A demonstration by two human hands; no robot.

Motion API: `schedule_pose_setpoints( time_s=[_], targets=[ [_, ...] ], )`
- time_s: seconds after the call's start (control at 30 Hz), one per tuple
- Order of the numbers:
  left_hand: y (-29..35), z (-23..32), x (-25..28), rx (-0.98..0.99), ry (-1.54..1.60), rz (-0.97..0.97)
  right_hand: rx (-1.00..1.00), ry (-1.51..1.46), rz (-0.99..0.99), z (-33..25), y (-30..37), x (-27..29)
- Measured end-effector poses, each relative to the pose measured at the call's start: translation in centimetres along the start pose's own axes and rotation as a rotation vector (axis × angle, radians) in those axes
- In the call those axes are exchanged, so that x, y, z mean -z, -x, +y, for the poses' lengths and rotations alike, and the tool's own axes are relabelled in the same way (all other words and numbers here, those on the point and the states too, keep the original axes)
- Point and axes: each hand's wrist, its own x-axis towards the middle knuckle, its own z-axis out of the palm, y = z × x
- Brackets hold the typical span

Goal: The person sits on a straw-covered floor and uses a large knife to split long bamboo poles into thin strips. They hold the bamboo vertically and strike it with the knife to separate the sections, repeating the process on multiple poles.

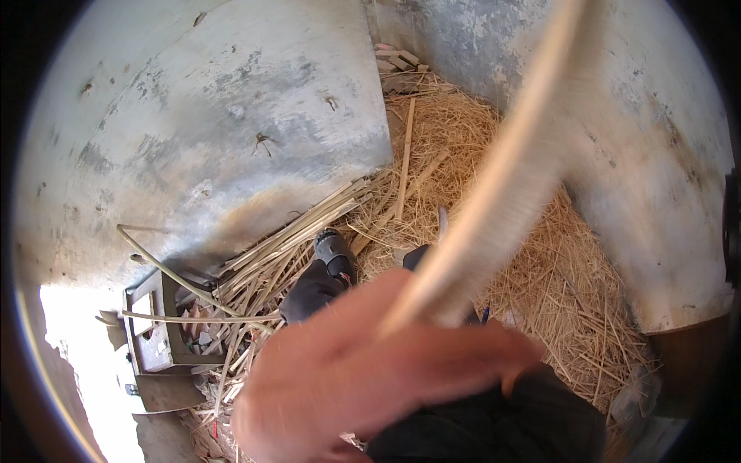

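A long pale bamboo strip [482, 201], smeared by motion, slants up and to the right across the view. Its lower end runs into my left hand [316, 370], whose blurred fingers close around it. Against that hand lies my right hand [463, 359], reaching across to the right. Blur and overlap hide its fingers, and I cannot tell whether it grips the strip too. Dark cloth [494, 424] fills the space below the hands. Beyond them, a dark shoe [333, 251] rests among the cut strips.
Curly shavings [455, 123] are heaped ahead and to the right. Split strips [285, 239] lie along the weathered left wall [231, 92]. A box-like frame [158, 347] stands at left, with a bent strip [177, 278] over it. Another wall [648, 193] bounds the right side.
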Motion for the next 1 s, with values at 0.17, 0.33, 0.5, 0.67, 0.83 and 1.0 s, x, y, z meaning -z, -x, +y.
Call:
schedule_pose_setpoints(
  time_s=[0.17, 0.33, 0.5, 0.67, 0.83, 1.0],
  targets=[
    [-1.2, -0.5, -1.1, -0.349, 0.240, 0.139, -0.147, -0.018, -0.031, -0.8, -1.2, 1.7],
    [-1.4, 0.5, -1.0, -0.239, 0.269, 0.052, -0.134, -0.003, -0.034, -2.7, -0.3, 2.1],
    [-2.7, 1.0, -0.9, -0.211, 0.166, -0.076, -0.148, -0.085, 0.036, -2.0, -0.5, 1.3],
    [-4.3, 1.1, 0.0, -0.088, -0.007, -0.297, -0.130, -0.145, -0.017, 1.3, -2.0, 0.6],
    [0.2, -2.9, 1.2, 0.099, 0.049, 0.055, -0.044, -0.247, 0.072, 1.1, -3.2, 0.2],
    [6.3, -5.1, 2.1, 0.555, 0.392, 0.244, 0.013, -0.188, 0.075, 2.7, -4.2, 1.7]
  ],
)
